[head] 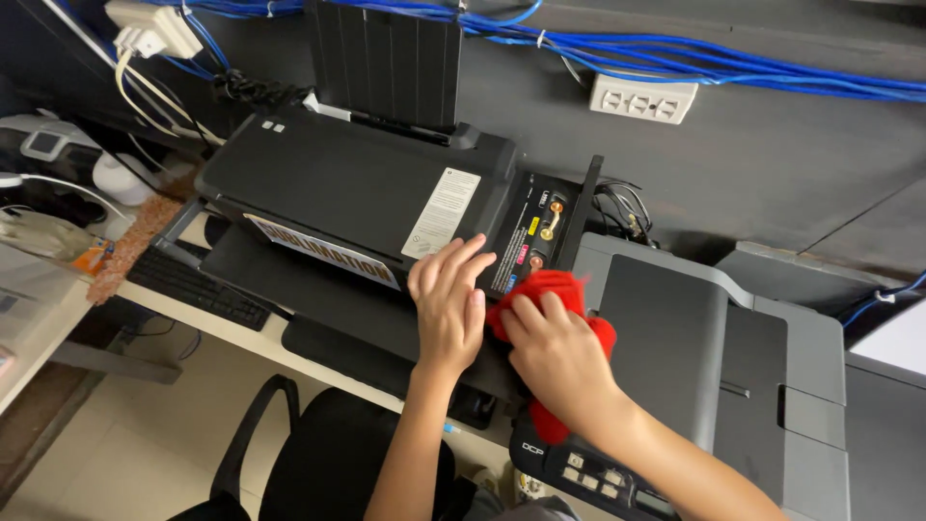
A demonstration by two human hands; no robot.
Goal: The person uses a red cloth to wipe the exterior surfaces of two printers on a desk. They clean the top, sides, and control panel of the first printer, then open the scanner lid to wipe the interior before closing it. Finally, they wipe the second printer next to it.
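The right hand [559, 362] presses a bunched red cloth [545, 299] against the black printer's [357, 188] right end by its ink tank compartment [540, 232], while the left hand [449, 304] rests flat, fingers spread and empty, on the printer's near edge, so wiping looks under way there.

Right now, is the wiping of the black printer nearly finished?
Hard to tell how much is done: the black printer shows no clear wiped patch. In hand: the right hand presses a red cloth by its open ink compartment, while the left hand rests flat on the printer. The grey printer looks untouched.
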